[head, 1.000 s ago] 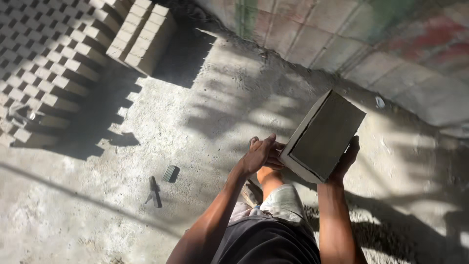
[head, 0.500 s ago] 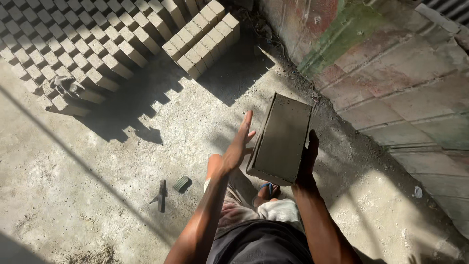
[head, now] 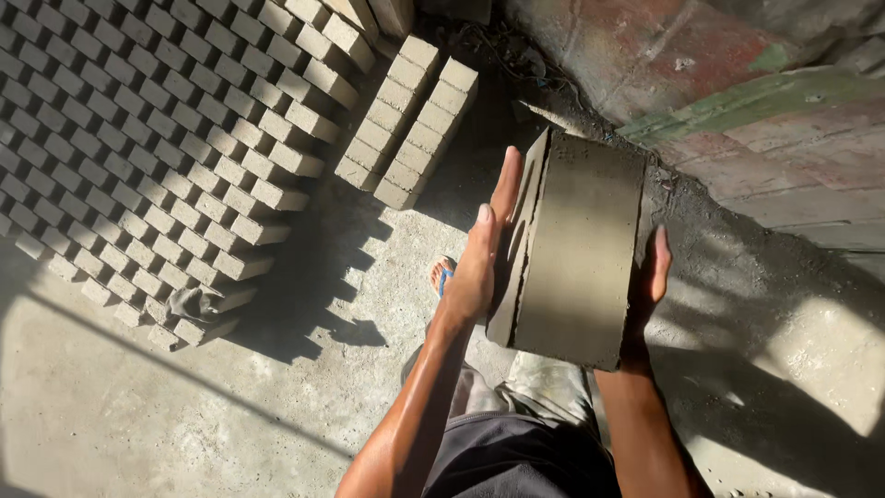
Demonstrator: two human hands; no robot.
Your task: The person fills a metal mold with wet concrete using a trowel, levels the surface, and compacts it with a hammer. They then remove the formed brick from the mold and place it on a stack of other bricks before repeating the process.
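I carry a grey concrete block (head: 576,249) flat-side up in front of my body. My left hand (head: 484,249) presses flat against its left side, fingers stretched forward. My right hand (head: 648,277) clamps its right side from below, mostly in shadow. The block is held between both palms above the concrete floor (head: 138,406). My foot in a blue sandal (head: 442,273) shows just left of the block.
Rows of grey blocks (head: 138,120) stand on edge across the upper left, with two flat-laid rows (head: 410,120) beside them. A crumpled cloth (head: 189,302) lies on the nearest row. A painted block wall (head: 737,101) runs along the right.
I have walked toward the rows of blocks, which now fill the upper left. My left hand went from open beside the block to pressed on its side. The small tools on the floor left view.
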